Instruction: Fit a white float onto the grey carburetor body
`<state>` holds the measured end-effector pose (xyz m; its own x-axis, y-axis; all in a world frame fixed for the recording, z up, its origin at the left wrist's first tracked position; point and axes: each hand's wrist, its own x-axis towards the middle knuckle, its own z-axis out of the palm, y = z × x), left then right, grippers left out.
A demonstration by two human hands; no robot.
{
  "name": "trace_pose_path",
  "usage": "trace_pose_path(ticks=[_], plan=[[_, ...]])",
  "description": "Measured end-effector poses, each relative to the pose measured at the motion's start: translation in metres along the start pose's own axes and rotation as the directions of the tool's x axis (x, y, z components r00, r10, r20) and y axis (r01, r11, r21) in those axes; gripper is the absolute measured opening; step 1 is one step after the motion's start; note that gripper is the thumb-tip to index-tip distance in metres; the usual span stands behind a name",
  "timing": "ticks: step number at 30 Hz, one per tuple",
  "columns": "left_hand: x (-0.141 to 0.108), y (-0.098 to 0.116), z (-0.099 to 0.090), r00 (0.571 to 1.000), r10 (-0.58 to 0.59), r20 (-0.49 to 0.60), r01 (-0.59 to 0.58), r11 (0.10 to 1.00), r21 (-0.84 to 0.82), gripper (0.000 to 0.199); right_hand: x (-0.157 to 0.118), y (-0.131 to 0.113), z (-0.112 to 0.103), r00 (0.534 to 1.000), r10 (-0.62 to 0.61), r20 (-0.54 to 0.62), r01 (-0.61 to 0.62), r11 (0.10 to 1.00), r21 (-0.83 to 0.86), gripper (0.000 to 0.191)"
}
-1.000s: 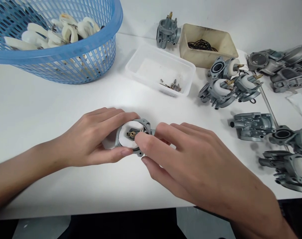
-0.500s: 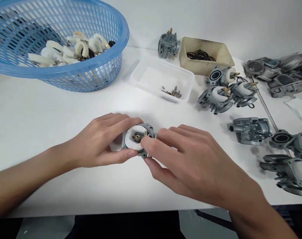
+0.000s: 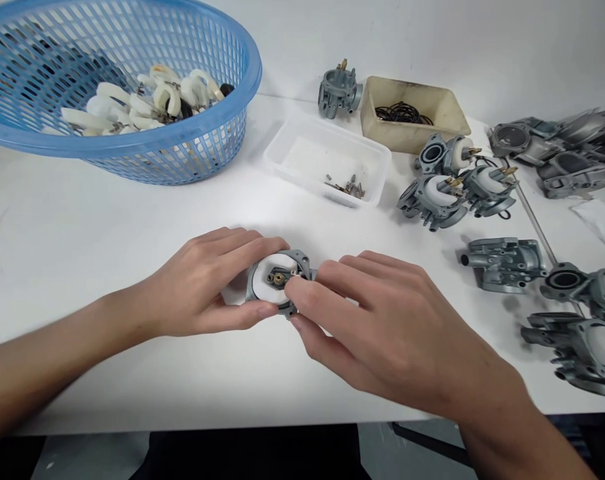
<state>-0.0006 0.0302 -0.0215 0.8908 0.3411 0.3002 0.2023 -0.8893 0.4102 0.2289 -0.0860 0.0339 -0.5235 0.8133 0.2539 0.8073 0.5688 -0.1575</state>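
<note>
On near side of translucent rectangular plastic tray [image 3: 302,150], gripping grey metal carburetor body [image 3: 298,256] with inset white curved float [image 3: 262,283] in left hand [image 3: 212,283]; touching body with curled right hand [image 3: 377,313], cannot tell if pinching.

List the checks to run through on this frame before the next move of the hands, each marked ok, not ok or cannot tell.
1. Left hand steadies the metal body: ok, fingers and thumb on its rim.
2. White piece lies within that rim: ok.
3. Right hand clear of the metal body: not ok, its index fingertip is over the opening.
4. Spot beneath that fingertip properly seated: cannot tell, the finger covers it.
5. Small metal parts contained: ok, inside the clear tray.
6. Black rings all in the beige box: not ok, one lies outside by the metal bodies.
</note>
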Motion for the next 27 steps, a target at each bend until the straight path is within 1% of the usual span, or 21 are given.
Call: trace_pose_path(ticks=[6, 15, 20, 23, 27], plan=[[0.0, 0.001, -0.001, 1.0, -0.009, 0.017, 0.009, 1.0, 0.001, 0.048, -0.002, -0.001, 0.0, 1.0, 0.004, 0.014, -0.004, 1.0, -0.001, 0.015], [0.001, 0.002, 0.0, 1.0, -0.018, 0.007, 0.018, 1.0, -0.015, 0.05, -0.002, -0.005, -0.004, 1.0, -0.006, 0.029, 0.007, 0.998, -0.058, 0.012], [0.001, 0.004, 0.002, 0.999, -0.04, -0.03, 0.039, 0.999, -0.038, 0.049, -0.004, -0.01, -0.009, 0.999, 0.01, 0.038, -0.007, 0.998, -0.063, 0.02], [0.0, 0.002, 0.001, 1.0, -0.023, -0.015, 0.022, 0.999, -0.044, 0.052, -0.008, -0.021, -0.011, 0.999, 0.022, 0.034, -0.021, 1.0, -0.019, 0.025], [0.001, -0.001, -0.001, 1.0, 0.01, 0.016, -0.009, 0.997, -0.07, 0.057, -0.011, -0.032, -0.012, 0.999, 0.025, 0.045, -0.029, 0.994, 0.109, 0.031]])
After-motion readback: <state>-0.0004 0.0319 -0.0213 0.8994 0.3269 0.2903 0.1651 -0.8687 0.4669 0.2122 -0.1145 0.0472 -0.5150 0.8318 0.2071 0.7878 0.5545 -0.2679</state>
